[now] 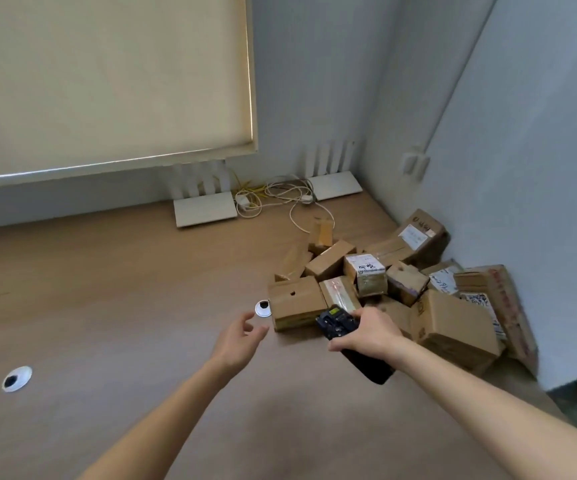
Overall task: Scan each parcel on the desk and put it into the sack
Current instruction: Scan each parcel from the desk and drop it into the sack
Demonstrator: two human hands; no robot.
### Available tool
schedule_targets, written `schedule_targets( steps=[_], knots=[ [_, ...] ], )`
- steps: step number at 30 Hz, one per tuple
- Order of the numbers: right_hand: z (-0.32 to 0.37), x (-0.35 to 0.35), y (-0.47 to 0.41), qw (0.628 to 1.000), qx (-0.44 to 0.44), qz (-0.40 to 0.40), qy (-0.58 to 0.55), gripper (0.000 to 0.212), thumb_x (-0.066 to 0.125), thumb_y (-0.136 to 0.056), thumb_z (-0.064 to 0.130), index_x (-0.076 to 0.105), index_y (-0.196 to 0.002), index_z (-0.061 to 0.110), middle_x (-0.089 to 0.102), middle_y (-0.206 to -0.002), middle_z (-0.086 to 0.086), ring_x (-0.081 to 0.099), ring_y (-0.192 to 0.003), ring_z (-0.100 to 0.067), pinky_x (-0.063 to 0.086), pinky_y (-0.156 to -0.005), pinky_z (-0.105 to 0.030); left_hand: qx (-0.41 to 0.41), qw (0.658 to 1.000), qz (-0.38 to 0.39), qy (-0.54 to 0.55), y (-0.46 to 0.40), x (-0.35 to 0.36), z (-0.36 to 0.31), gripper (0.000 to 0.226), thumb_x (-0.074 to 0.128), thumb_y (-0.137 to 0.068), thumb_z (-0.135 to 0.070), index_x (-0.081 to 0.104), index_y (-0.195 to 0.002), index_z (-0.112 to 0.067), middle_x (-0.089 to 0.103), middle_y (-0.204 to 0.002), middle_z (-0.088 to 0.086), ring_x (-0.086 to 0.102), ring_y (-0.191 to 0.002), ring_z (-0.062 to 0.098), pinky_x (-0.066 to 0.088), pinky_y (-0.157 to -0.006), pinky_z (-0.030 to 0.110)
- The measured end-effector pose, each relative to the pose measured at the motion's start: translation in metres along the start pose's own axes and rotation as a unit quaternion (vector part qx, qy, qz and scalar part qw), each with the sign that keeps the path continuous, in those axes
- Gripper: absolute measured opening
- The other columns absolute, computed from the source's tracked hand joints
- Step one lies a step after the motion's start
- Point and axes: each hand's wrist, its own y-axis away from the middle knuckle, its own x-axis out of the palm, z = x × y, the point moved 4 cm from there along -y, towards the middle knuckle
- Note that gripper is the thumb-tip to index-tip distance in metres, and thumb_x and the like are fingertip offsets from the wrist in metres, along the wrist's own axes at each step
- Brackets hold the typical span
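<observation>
Left hand (242, 336) lower centre, fingers spread and loose, holding nothing, reaching toward nearest parcel (295, 303). Right hand (366, 332) just right, gripping scanner (339, 322). Parcels piled centre right on surface (107, 306). Grab nearest box first, turn label toward scanner. Sack not visible.

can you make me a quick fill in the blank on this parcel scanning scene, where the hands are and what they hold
1. The right hand grips a black handheld ____.
2. The left hand holds ____ and reaches toward the box with a hole.
3. The cardboard parcels are heaped on the desk in the ____ where two walls meet.
4. Two white routers stand at the back of the desk below the window ____.

Missing words: scanner; nothing; corner; blind
</observation>
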Motion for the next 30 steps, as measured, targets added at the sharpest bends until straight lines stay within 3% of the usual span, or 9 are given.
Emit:
schedule_targets(
  steps=[4, 8, 12, 16, 19, 23, 27, 30],
  knots=[
    [0.014, 0.016, -0.080, 0.999, 0.004, 0.028, -0.017, 0.078, 0.093, -0.063, 0.054, 0.062, -0.125, 0.018, 0.067, -0.109, -0.001, 0.065, -0.098, -0.018, 0.058, -0.081, -0.033, -0.023, 1.000, -0.005, 0.005, -0.058, 0.013, 0.008, 0.054, 0.059, -0.096, -0.043, 0.046, -0.144, -0.022, 0.056, -0.128, 0.004, 0.057, -0.112, 0.020, 0.049, -0.094, 0.036],
    [0.027, 0.031, -0.144, 0.999, -0.005, 0.026, -0.018, 0.077, 0.094, -0.062, 0.053, 0.062, -0.122, 0.017, 0.065, -0.110, -0.001, 0.061, -0.098, -0.019, 0.051, -0.071, -0.029, -0.051, 0.999, -0.015, 0.007, -0.107, 0.025, 0.018, 0.053, 0.057, -0.098, -0.041, 0.045, -0.145, -0.021, 0.057, -0.130, 0.003, 0.056, -0.114, 0.020, 0.047, -0.098, 0.036],
    [0.030, 0.043, -0.188, 0.999, 0.002, 0.042, -0.002, 0.081, 0.094, -0.060, 0.052, 0.062, -0.124, 0.014, 0.066, -0.121, -0.006, 0.062, -0.111, -0.023, 0.055, -0.088, -0.035, -0.075, 0.997, -0.005, 0.020, -0.139, 0.040, 0.027, 0.056, 0.057, -0.099, -0.040, 0.042, -0.149, -0.020, 0.056, -0.137, 0.005, 0.055, -0.118, 0.021, 0.046, -0.100, 0.035],
    [0.029, 0.046, -0.212, 0.999, 0.010, 0.029, -0.010, 0.079, 0.095, -0.061, 0.051, 0.063, -0.125, 0.014, 0.068, -0.121, -0.006, 0.063, -0.113, -0.023, 0.058, -0.091, -0.038, -0.098, 0.994, 0.005, 0.045, -0.158, 0.049, 0.033, 0.054, 0.056, -0.100, -0.038, 0.042, -0.149, -0.021, 0.058, -0.130, 0.003, 0.055, -0.109, 0.017, 0.043, -0.089, 0.030],
    [0.028, 0.051, -0.223, 0.996, 0.001, 0.074, -0.046, 0.086, 0.095, -0.063, 0.048, 0.057, -0.133, 0.015, 0.063, -0.117, -0.001, 0.061, -0.110, -0.020, 0.056, -0.086, -0.034, -0.104, 0.993, -0.007, 0.063, -0.164, 0.049, 0.037, 0.046, 0.055, -0.100, -0.034, 0.047, -0.144, -0.022, 0.062, -0.122, 0.002, 0.059, -0.105, 0.018, 0.050, -0.089, 0.035],
    [0.036, 0.061, -0.231, 0.991, -0.026, 0.108, -0.068, 0.091, 0.094, -0.062, 0.052, 0.056, -0.138, 0.020, 0.063, -0.117, 0.003, 0.060, -0.108, -0.018, 0.051, -0.078, -0.030, -0.138, 0.987, -0.018, 0.084, -0.167, 0.040, 0.041, 0.053, 0.052, -0.101, -0.039, 0.036, -0.151, -0.028, 0.061, -0.120, 0.005, 0.061, -0.105, 0.021, 0.053, -0.086, 0.040],
    [0.039, 0.071, -0.231, 0.987, -0.049, 0.108, -0.107, 0.091, 0.092, -0.063, 0.054, 0.053, -0.139, 0.024, 0.057, -0.108, 0.011, 0.056, -0.100, -0.013, 0.046, -0.068, -0.023, -0.167, 0.973, -0.049, 0.151, -0.164, 0.034, 0.041, 0.035, 0.053, -0.101, -0.038, 0.050, -0.135, -0.028, 0.058, -0.113, -0.001, 0.056, -0.091, 0.012, 0.055, -0.079, 0.041],
    [0.041, 0.071, -0.223, 0.984, -0.066, 0.095, -0.136, 0.094, 0.091, -0.064, 0.056, 0.050, -0.142, 0.023, 0.054, -0.103, 0.015, 0.054, -0.091, -0.006, 0.041, -0.063, -0.018, -0.181, 0.966, -0.080, 0.169, -0.151, 0.026, 0.042, 0.031, 0.052, -0.101, -0.043, 0.051, -0.123, -0.021, 0.053, -0.120, 0.003, 0.058, -0.103, 0.023, 0.053, -0.085, 0.044]
  ],
)
